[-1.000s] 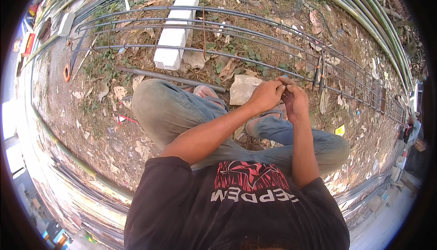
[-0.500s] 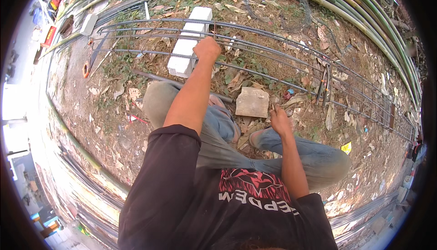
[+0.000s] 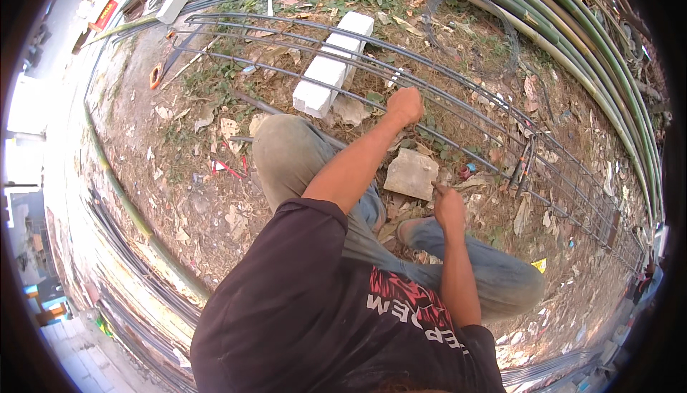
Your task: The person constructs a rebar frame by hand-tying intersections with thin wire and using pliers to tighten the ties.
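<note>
A long cage of steel reinforcing bars (image 3: 283,71) stretches across the ground before me, its left part lying over a white block (image 3: 318,92). My left hand (image 3: 406,105) is closed in a fist over the near bars, right of the block; what is inside the fist is hidden. Lower and to the right, my right hand (image 3: 449,207) has its fingers closed beside a flat piece of stone (image 3: 411,173). Whatever it pinches is too small to make out. Pincers with dark and orange handles (image 3: 522,169) rest on the cage farther right.
Green bamboo poles (image 3: 526,10) lie along the far side. A coil of thin wire (image 3: 472,32) sits before them. A saw with an orange handle (image 3: 156,75) lies at left. Dry leaves and loose bars cover the ground around my bent legs.
My left hand has moved right along the cage, from beside the white block to past it. My right hand stays low near the stone, slightly nearer to it. The view has shifted somewhat.
</note>
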A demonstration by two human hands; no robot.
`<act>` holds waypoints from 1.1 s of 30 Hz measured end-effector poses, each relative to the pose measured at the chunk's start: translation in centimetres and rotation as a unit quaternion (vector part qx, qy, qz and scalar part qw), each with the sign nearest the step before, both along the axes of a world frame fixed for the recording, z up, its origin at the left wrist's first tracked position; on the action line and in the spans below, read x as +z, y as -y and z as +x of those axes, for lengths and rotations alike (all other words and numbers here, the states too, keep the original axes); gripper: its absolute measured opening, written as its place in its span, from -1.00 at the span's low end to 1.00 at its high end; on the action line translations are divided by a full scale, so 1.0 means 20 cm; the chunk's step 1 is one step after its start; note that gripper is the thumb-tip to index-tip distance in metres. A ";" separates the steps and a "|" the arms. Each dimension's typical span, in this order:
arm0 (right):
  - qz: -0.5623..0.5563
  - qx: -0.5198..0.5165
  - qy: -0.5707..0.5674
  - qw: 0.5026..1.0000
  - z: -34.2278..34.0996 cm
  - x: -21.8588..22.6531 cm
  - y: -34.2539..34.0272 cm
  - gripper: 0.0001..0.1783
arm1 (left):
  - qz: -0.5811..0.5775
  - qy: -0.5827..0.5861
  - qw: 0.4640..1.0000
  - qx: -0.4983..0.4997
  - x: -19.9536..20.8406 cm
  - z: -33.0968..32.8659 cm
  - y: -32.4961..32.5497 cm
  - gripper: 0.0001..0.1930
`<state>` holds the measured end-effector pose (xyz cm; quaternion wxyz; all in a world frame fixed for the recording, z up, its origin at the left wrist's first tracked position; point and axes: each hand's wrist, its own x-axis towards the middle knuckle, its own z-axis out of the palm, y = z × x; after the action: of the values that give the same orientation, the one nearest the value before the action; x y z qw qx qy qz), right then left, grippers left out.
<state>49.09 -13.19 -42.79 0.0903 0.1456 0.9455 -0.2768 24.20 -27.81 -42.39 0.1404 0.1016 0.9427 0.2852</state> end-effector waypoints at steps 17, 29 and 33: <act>-0.088 -0.054 -0.043 0.994 -0.04 0.05 0.00 -0.73 | -0.040 0.006 0.999 -0.029 0.06 -0.06 0.11 -0.56; -0.076 -0.054 -0.113 0.989 -0.08 0.38 0.03 -0.73 | 0.192 0.099 0.941 -0.259 0.45 0.53 -0.01 -0.61; -0.070 -0.101 -0.125 0.985 -0.04 0.40 0.00 -0.74 | 0.143 0.026 0.949 -0.279 0.44 0.56 -0.07 -0.69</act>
<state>48.25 -13.15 -34.81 -0.0468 0.1974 0.9081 -0.3663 35.35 -26.48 -33.64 0.2227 0.3719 0.8222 0.3690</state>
